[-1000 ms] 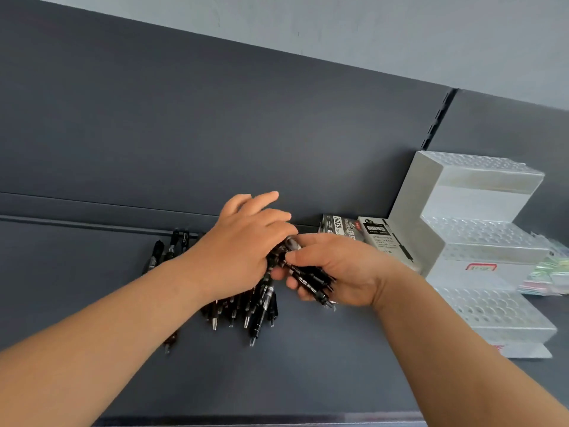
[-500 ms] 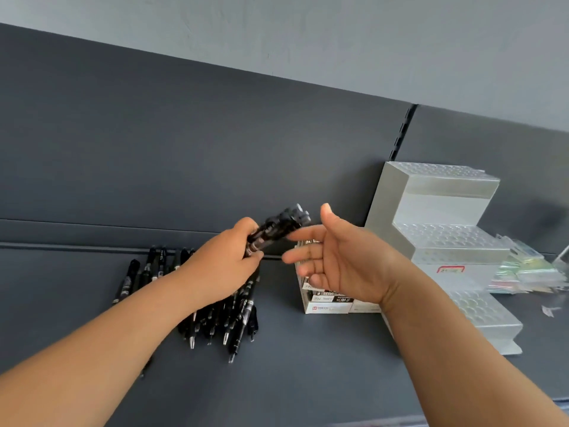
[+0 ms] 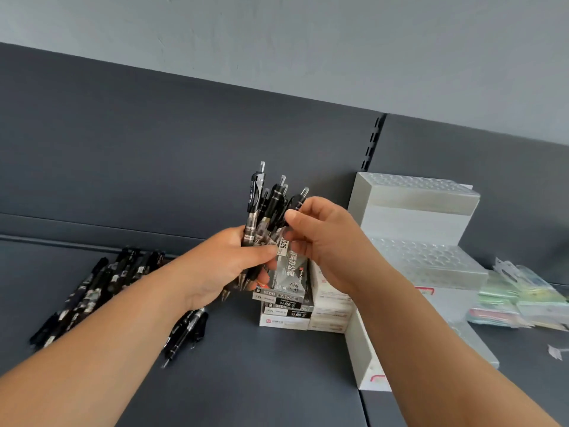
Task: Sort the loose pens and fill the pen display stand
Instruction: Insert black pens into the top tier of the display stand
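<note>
Hands and bundle: since the earlier frame the left hand (image 3: 228,266) has swung the bundle of pens (image 3: 264,211) from a slant to upright. The right hand (image 3: 326,241), then spread and apart, has come onto the bundle.
Shelf (image 3: 277,380): dark and level. It carries all the stock, so sorting goes on right at the display.
Pen display stand (image 3: 415,198): white, stepped, with holed tiers, set against the back panel to the right of the hands. No pen shows in its holes, so filling is judged not yet begun.
Loose pens (image 3: 98,291): black, lying in a rough row at the left, partly under the left forearm. They are probably the unsorted remainder.
Pen boxes (image 3: 286,306): stacked flat just beside the stand's side wall, partly hidden by the hands.
Left hand: fingers and thumb curl round the lower barrels, with tips down and push-buttons up. This probably keeps the pens aligned for tip-first seating.
Right hand: thumb and fingers pinch the outermost pen (image 3: 297,200) near its clip, apparently to single it out of the bundle.
</note>
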Motion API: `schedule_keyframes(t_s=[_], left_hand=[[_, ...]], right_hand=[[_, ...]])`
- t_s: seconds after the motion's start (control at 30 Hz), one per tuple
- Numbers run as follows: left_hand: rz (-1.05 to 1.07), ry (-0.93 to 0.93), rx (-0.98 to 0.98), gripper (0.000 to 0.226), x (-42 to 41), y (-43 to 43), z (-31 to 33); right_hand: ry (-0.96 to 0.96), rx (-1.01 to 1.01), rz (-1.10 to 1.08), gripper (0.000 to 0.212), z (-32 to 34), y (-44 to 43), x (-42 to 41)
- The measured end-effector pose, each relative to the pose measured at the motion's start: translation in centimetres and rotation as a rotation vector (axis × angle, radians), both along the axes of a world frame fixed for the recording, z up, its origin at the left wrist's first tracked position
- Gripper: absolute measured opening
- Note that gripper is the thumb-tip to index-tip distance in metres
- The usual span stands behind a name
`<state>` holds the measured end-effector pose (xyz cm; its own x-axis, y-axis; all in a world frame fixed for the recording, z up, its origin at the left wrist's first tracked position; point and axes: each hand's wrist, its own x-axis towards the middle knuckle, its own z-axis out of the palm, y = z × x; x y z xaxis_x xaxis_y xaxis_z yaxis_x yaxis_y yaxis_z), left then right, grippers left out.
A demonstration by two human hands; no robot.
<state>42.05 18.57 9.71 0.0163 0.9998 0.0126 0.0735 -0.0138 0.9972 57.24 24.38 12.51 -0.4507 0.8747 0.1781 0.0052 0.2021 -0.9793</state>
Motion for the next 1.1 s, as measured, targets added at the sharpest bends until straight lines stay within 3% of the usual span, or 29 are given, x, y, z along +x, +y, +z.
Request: schedule_keyframes(t_s=[0.17,0.33,0.4,0.5,0.7,0.87,1.1], left_hand=[[0.07,-0.13,0.001,0.001,3.7,0.9,0.7],[0.087,-0.174,-0.017,0.006,6.4,1.9,1.5],[0.071,-0.167,-0.011,0.012,7.3,2.2,1.7],[0.084,-0.158,-0.002,0.017,8.6,3.0,1.8],[0.196,-0.151,-0.003,0.016,9.7,4.1,1.4],[0.227,-0.16,-0.008,0.016,10.4,4.5,1.2],[0.249,-0.195,0.005,0.013,10.6,4.5,1.1]], right_hand=[[0.034,0.011,-0.032,0.023,0.4,1.5,3.6],[0.34,-0.237,0.146,0.007,1.1,2.7,6.7],[0.356,-0.257,0.166,0.011,1.3,3.1,7.8],[0.244,-0.133,0.079,0.012,1.9,3.6,9.2],[0.067,0.265,-0.386,0.012,4.7,5.6,13.3],[-0.09,0.414,-0.479,0.008,4.1,6.3,13.4],[-0.137,0.488,-0.511,0.008,3.6,7.0,12.8]])
